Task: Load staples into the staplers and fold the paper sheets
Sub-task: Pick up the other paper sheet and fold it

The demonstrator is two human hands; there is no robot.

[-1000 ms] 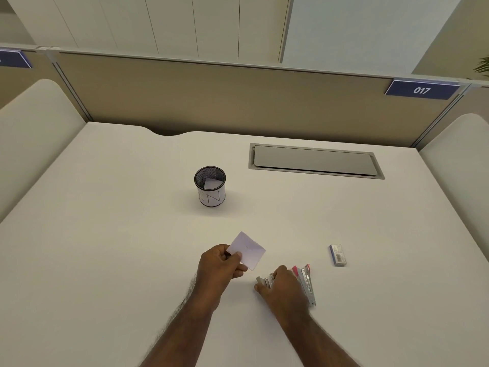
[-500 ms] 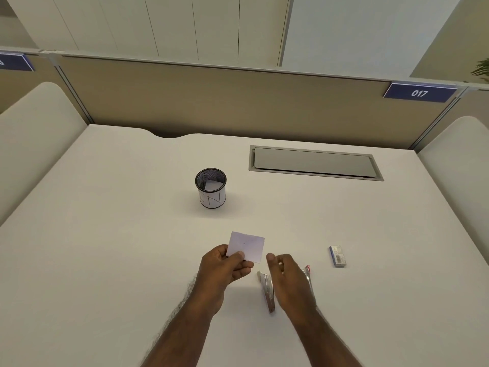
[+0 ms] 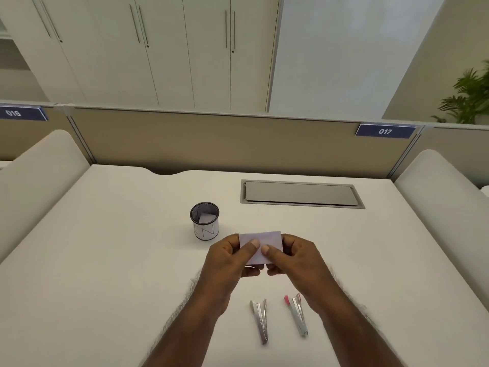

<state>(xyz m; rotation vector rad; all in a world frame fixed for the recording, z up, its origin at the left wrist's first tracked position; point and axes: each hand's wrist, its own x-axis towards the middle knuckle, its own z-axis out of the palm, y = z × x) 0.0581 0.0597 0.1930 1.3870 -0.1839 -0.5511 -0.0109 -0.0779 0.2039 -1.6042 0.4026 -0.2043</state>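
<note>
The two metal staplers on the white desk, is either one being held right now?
No, both staplers lie free on the desk while both hands pinch the paper sheet.

The paper slip [image 3: 260, 241] pinched between both hands looks thin, matt, faintly lilac. Just below the hands, two staplers: the left stapler [image 3: 260, 321] is bare shiny metal, the right stapler [image 3: 297, 315] is metal with a pale plastic body and a pink plastic tip. The surface [image 3: 105, 260] is smooth matt off-white laminate. Up-left of the hands, the pen cup [image 3: 205, 225] is dark mesh with a white paper-looking wrap.
</note>
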